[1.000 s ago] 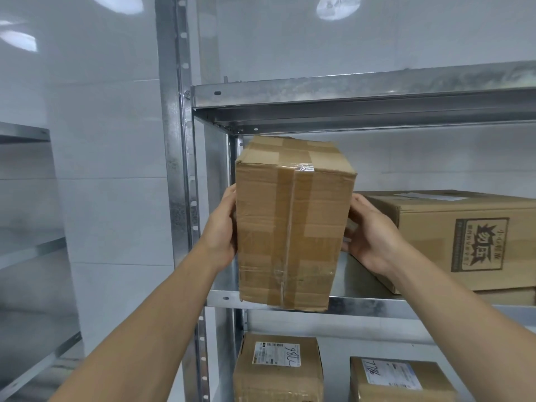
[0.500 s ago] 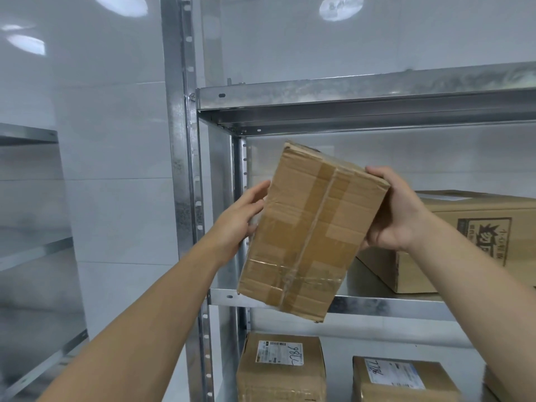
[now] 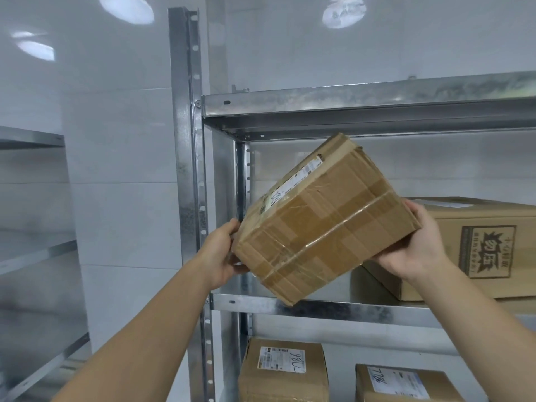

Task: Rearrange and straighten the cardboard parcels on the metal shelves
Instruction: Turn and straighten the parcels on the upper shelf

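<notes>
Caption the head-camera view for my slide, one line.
Left hand and right hand hold a taped parcel tilted in front of the metal shelf, beside a larger printed box.

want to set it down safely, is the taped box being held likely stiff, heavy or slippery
Probably stiff: the taped box shows square edges while tilted. Likely fairly light, since the left hand and right hand hold it tilted by its ends. The glossy tape may be slippery.
</notes>
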Tool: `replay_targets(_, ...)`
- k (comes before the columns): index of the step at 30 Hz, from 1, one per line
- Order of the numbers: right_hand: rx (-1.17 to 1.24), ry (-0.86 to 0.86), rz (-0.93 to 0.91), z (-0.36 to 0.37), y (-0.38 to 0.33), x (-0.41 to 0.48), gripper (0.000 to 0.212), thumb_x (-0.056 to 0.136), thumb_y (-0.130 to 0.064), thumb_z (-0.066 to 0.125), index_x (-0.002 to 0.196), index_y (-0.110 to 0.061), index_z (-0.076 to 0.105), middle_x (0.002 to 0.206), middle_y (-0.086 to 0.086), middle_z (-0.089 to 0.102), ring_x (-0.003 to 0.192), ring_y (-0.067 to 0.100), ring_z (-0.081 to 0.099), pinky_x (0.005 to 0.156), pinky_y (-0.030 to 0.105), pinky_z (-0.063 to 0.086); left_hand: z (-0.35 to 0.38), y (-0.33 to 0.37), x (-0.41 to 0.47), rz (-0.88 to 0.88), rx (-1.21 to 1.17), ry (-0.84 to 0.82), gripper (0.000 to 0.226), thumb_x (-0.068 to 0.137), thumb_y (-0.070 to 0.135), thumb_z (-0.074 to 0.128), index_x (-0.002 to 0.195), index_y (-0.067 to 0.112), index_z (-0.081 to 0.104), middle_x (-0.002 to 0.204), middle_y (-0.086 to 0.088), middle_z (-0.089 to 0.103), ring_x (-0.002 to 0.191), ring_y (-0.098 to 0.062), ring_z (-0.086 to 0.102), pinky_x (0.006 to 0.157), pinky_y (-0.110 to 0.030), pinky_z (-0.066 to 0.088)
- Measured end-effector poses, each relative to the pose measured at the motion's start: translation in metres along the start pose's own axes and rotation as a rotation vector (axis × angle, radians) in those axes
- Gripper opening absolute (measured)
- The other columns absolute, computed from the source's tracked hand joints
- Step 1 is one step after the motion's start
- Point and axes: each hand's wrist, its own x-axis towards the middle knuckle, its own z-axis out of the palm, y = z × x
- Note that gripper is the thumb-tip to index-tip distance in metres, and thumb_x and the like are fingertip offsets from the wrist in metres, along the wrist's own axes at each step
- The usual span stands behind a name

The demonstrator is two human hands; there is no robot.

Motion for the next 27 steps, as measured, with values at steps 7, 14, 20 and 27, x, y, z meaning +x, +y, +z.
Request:
replay_targets(7,-0.130,0.164,0.013,-0.019,0.022,0.020,0.041,0.110,-0.016,0.037,0.145,-0.033,0.050,0.117,0.009,0.076,0.108,0.031,0.070,0.090,0.057,0.056,0.006,0.014,-0.003,0.056,-0.032,0.056,0.026,0.108,0.024,0.045,0.106,0.011,0.068,0.068,-0.005,0.076,0.059,-0.020,0.073,0.060,-0.038,0.058)
replay_targets(14,-0.701,0.268,0.069,-0.016,0.026,0.031,0.038,0.110,-0.015,0.036,0.112,-0.017,0.073,0.095,0.012,0.075,0.088,0.028,0.065,0.092,0.049,0.054,0.006,0.026,0.014,0.024,0.147,0.082,0.026,0.104,0.015,0.048,0.108,0.007,0.072,0.077,-0.010,0.077,0.064,-0.024,0.074,0.069,-0.041,0.062)
replay_targets(20,-0.599,0.202,0.227,-0.004,0.015,0.036,0.052,0.097,-0.063,0.052,0.121,-0.019,0.068,0.118,0.017,0.072,0.109,0.039,0.067,0.076,0.052,0.052,0.014,0.036,0.029,-0.008,0.287,0.066,0.020,0.105,0.019,0.050,0.102,0.011,0.068,0.065,-0.005,0.074,0.060,-0.020,0.071,0.057,-0.036,0.057)
replay_targets(27,-0.799,0.155,0.360,0.003,0.002,0.055,0.052,0.089,-0.055,0.066,0.122,-0.016,0.060,0.122,0.021,0.063,0.103,0.044,0.064,0.084,0.064,0.052,0.020,0.043,0.047,-0.057,0.442,0.060,0.016,0.102,0.025,0.056,0.101,0.014,0.067,0.075,-0.008,0.074,0.068,-0.024,0.070,0.061,-0.038,0.057)
